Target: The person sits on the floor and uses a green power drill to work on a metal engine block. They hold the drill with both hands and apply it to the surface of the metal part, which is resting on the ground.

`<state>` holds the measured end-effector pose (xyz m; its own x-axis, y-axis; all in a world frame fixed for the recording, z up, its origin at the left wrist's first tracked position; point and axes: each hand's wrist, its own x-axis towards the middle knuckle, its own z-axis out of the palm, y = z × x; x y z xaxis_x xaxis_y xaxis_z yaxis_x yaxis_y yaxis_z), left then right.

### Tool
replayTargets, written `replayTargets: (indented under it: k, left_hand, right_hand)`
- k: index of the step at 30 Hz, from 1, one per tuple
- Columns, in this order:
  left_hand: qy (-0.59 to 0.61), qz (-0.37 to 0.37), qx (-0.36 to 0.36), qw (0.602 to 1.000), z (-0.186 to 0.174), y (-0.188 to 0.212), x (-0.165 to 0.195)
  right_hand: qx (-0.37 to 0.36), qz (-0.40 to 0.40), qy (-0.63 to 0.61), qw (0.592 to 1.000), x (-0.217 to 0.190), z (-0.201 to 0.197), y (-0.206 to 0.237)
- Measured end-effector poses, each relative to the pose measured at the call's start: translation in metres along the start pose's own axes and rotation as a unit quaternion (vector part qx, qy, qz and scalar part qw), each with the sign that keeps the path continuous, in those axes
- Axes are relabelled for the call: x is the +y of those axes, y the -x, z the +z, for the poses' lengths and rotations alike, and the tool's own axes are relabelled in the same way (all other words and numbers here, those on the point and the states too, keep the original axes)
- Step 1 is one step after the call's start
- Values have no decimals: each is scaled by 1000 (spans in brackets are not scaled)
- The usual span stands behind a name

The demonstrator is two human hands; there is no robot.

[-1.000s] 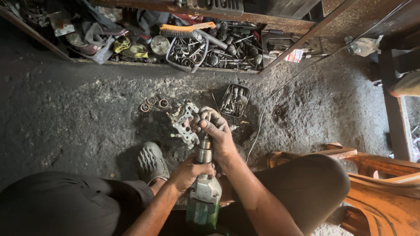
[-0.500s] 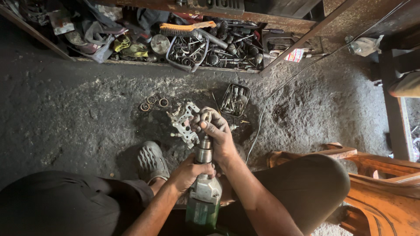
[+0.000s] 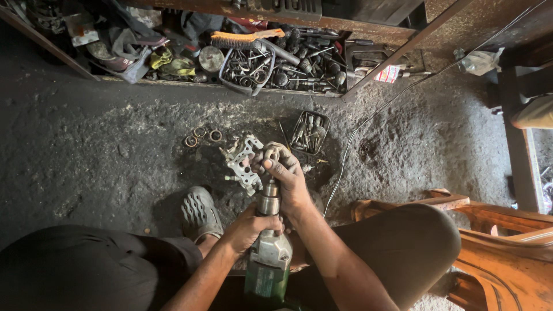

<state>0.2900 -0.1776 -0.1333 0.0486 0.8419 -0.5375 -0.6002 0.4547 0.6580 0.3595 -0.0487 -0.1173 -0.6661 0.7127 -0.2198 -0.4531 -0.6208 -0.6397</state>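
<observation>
I look down at a green and grey power drill (image 3: 268,259) held upright between my knees. My left hand (image 3: 249,227) grips its body just below the metal chuck (image 3: 268,201). My right hand (image 3: 285,173) is closed over the top of the chuck and over a small metal ring-shaped part (image 3: 272,152) at the tip. A grey cast metal part (image 3: 242,162) with several holes lies on the floor right beside my right hand, touching it or nearly so.
Three small rings (image 3: 201,136) lie on the dirty concrete floor. A black tray of bits (image 3: 310,132) sits behind my hand. A shelf (image 3: 230,86) of tools, a wire basket (image 3: 245,69) and a brush runs along the back. Orange wooden furniture (image 3: 507,242) stands right. My grey shoe (image 3: 199,213).
My right hand has shifted slightly on the chuck; the drill and left hand stay where they were.
</observation>
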Motion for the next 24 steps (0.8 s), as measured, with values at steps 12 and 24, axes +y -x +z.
replayTargets:
  k: [12, 24]
  left_hand:
    - [-30, -28, 8, 999, -2, 0, 0]
    - [19, 11, -3, 1000, -4, -3, -8]
  right_hand:
    - [-32, 46, 42, 998, -7, 0, -3]
    - [-69, 56, 17, 996, -5, -5, -10]
